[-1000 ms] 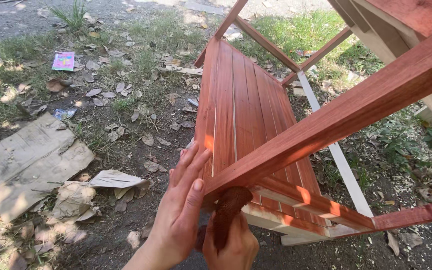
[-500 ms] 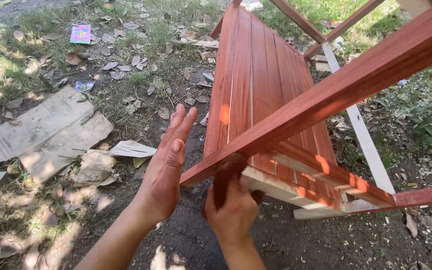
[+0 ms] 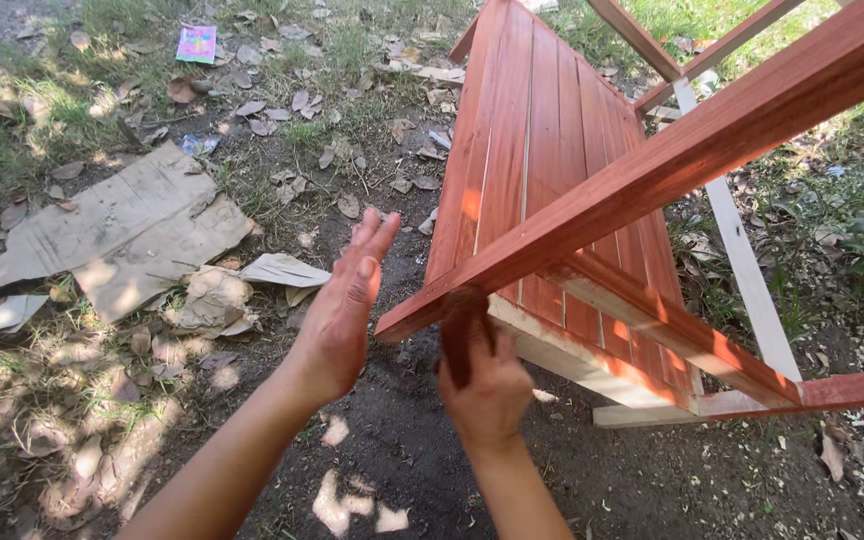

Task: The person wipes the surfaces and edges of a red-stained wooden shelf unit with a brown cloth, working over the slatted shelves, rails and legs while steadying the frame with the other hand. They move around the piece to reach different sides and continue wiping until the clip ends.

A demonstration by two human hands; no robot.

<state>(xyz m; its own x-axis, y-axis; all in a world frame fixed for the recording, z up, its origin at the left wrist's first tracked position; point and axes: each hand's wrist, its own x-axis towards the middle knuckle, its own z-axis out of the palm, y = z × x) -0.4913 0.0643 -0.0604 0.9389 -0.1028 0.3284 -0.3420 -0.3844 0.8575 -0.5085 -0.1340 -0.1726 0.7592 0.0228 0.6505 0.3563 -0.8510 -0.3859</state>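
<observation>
A red-stained wooden frame with a slatted panel (image 3: pixel 542 140) lies tilted on the ground. One long red beam (image 3: pixel 672 160) runs from upper right down to its end near my hands. My left hand (image 3: pixel 342 310) is flat and open with fingers spread, just left of the beam's end and not touching it. My right hand (image 3: pixel 492 390) is closed around a dark reddish-brown object (image 3: pixel 462 330), pressed up against the underside of the beam's end. I cannot tell what kind of object it is.
Flattened cardboard pieces (image 3: pixel 122 230) and crumpled paper lie to the left on bare soil with dry leaves. A colourful wrapper (image 3: pixel 197 43) sits in the grass at the top left. A pale unpainted strip (image 3: pixel 742 260) lies behind the frame on the right.
My left hand has come off the beam's end and moved left, staying open. My right hand has stayed under the end of the beam with the dark object.
</observation>
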